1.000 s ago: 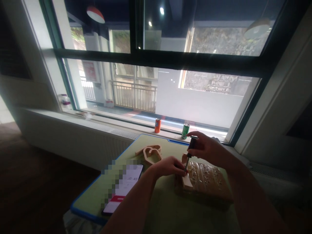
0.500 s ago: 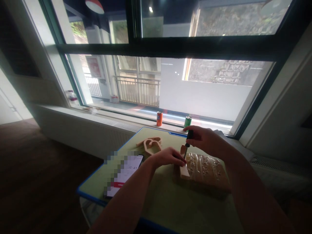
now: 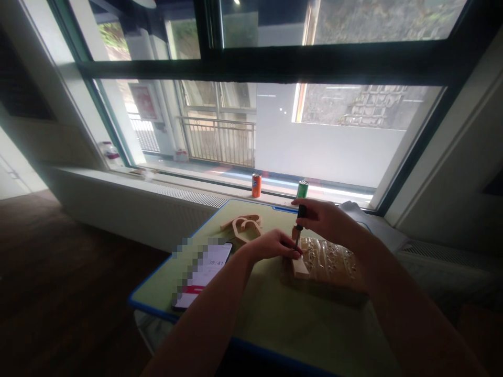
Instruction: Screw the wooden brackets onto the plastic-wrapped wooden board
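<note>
Right hand [image 3: 326,217] grips a screwdriver [image 3: 301,213]; left hand [image 3: 274,245] by its tip, hold unclear; cans [image 3: 256,186] stand on the sill [image 3: 277,200].

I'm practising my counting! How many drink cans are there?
2: an orange can on the windowsill and a green can to its right, partly hidden behind the right hand. Others might be hidden.

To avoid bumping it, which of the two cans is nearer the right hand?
The green cylindrical metal can, just beyond the right hand; the orange cylindrical metal can stands farther left.
</note>
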The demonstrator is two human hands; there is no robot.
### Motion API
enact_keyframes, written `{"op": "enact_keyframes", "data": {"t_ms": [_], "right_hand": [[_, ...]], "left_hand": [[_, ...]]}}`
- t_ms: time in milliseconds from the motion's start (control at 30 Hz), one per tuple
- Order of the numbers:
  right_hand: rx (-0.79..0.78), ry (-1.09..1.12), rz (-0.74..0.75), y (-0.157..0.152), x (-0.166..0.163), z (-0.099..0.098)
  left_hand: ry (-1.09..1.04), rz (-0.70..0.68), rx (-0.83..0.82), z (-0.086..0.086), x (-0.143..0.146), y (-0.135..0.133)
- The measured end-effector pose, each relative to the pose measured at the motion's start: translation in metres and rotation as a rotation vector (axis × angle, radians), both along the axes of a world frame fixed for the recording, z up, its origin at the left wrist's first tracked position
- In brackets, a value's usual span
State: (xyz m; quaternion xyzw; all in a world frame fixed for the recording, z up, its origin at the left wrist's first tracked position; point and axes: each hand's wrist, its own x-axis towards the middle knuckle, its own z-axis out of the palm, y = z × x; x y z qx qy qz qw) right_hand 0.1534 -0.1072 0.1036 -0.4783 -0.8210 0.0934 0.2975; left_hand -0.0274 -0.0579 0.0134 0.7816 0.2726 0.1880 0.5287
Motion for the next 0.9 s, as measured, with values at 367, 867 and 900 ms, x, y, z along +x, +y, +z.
{"op": "enact_keyframes", "data": {"t_ms": [367,867,900], "right_hand": [[0.017,-0.088,-0.107,-0.003,0.002,0.004],[0.261,-0.180,-0.173,-0.003,0.004,0.009],[0.265,-0.189,-0.186,-0.002,0.004,0.008]], "left_hand": [[0.008,-0.003,0.034,0.001,-0.001,-0.001],[-0.005,-0.015,-0.018,-0.002,0.000,0.002],[-0.004,-0.013,-0.019,-0.003,0.001,0.002]]}}
